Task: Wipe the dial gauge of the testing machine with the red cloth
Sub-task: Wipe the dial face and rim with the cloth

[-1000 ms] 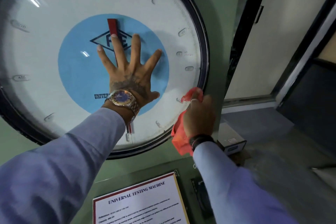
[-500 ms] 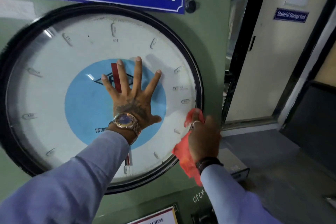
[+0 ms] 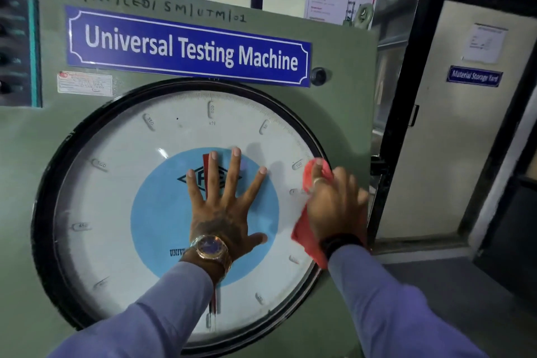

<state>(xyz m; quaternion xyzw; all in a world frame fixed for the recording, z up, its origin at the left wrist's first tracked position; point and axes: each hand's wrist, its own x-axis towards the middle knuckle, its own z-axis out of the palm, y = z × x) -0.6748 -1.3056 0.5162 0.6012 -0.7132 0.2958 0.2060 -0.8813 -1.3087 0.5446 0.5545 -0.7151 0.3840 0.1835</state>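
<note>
Your right hand is closed around the red cloth, fingers folded over a bunched wad of it. One corner of the cloth pokes out above your knuckles, and a longer flap hangs below your palm, down past the dark band on your wrist. The wad is pinned between your fingers and the glass, so the cloth sits under and just left of your grip, touching the dial gauge at its right edge. That contact spot lies beside the "100" marker, right where the white face meets the black rim. The hand is motion-blurred, so the exact finger positions are hard to read.

Your left hand holds nothing. It lies flat and wide open on the glass, fingers spread, palm over the light-blue centre disc. It sits to the left of your cloth hand, near it but not touching. The red pointer shows just beside your middle fingers, and its tail reappears below your wristwatch.

Above both hands, the blue sign on the green panel reads "Universal Testing Machine". To the right of your cloth hand, beyond the panel's edge, stands a pale door.
</note>
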